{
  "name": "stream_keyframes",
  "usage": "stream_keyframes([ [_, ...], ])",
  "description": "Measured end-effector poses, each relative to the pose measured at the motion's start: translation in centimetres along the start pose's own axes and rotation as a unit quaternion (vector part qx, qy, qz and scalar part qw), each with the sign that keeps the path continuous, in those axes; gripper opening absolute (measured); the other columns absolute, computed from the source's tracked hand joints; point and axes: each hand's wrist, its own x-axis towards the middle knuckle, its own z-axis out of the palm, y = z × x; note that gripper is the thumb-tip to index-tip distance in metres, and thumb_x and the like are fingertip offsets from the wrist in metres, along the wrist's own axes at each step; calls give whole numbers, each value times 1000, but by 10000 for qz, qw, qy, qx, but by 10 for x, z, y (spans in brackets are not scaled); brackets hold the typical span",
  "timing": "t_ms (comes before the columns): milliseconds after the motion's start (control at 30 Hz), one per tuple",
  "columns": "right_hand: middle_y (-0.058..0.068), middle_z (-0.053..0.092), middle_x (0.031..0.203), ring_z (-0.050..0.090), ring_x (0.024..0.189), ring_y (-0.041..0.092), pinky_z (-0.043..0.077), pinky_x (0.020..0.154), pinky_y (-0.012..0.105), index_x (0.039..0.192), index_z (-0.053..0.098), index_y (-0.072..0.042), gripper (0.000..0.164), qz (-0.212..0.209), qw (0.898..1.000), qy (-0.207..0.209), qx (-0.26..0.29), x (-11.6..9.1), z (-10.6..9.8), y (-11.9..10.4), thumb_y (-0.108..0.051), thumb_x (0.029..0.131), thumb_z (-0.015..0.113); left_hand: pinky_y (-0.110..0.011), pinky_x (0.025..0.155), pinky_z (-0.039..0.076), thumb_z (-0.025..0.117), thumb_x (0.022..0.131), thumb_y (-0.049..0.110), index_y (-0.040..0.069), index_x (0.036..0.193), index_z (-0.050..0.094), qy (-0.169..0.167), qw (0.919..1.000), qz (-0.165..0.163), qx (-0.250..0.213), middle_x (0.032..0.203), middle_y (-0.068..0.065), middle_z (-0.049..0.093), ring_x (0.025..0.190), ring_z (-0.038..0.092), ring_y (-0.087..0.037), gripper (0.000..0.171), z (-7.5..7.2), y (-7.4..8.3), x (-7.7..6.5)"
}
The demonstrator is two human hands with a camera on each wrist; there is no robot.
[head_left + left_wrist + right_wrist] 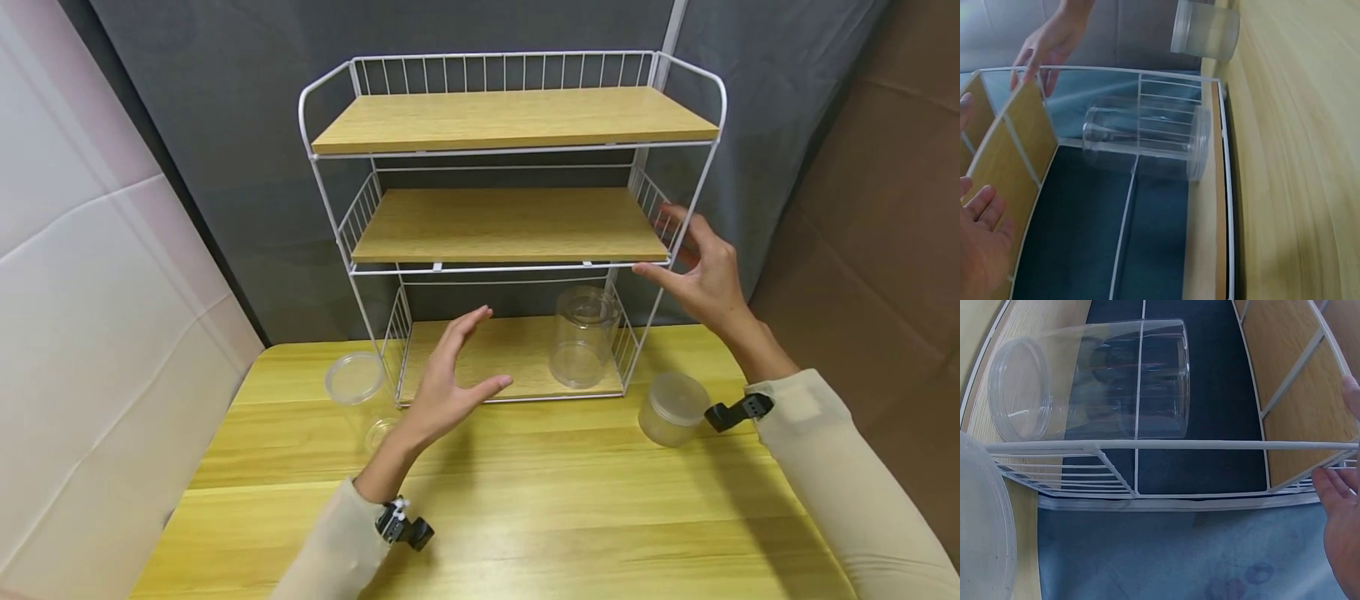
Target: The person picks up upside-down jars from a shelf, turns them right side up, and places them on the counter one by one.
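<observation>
My right hand [708, 275] grips the right side of a white wire rack [517, 117] at its middle shelf [517, 223]. The thumb lies at the shelf's front corner, and the fingers [1334, 484] reach behind the side rail. Before the bottom shelf [480, 354], my left hand [442, 392] hovers with fingers extended and thumb spread, holding nothing. A clear jar [581, 342] stands on the right part of that bottom shelf; its rim and base show in the right wrist view.
A tall clear jar [356, 379] with a lid stands on the wooden table [570, 508] left of the rack, partly behind my left wrist. Right of the rack, near my right forearm, is a short frosted jar [675, 408]. A dark grey curtain [225, 167] hangs behind.
</observation>
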Motion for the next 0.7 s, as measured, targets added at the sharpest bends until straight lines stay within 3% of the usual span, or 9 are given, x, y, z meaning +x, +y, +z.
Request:
stream_keyframes([
  [233,23,68,135,63,119,-2,51,100,12,148,57,-2,87,38,10000,31,-73,1,1,2,14,70,92,-38,128,30,88,88,15,12,164,37,-139,9996,-245,-18,163,-6,45,152,40,-21,91,20,-16,20],
  [433,22,68,135,64,121,1,52,100,13,148,56,0,85,-1,10000,6,-11,0,1,1,13,72,91,-42,128,32,88,88,20,7,164,35,-323,9984,-448,71,165,-13,42,152,41,-26,94,40,-31,39],
  [700,21,69,134,64,119,-1,52,99,11,149,56,0,83,-7,10000,6,-31,0,0,1,10,74,92,-42,127,34,90,86,22,3,163,34,-292,9953,-919,1,166,-15,40,152,41,-31,97,65,-46,64],
])
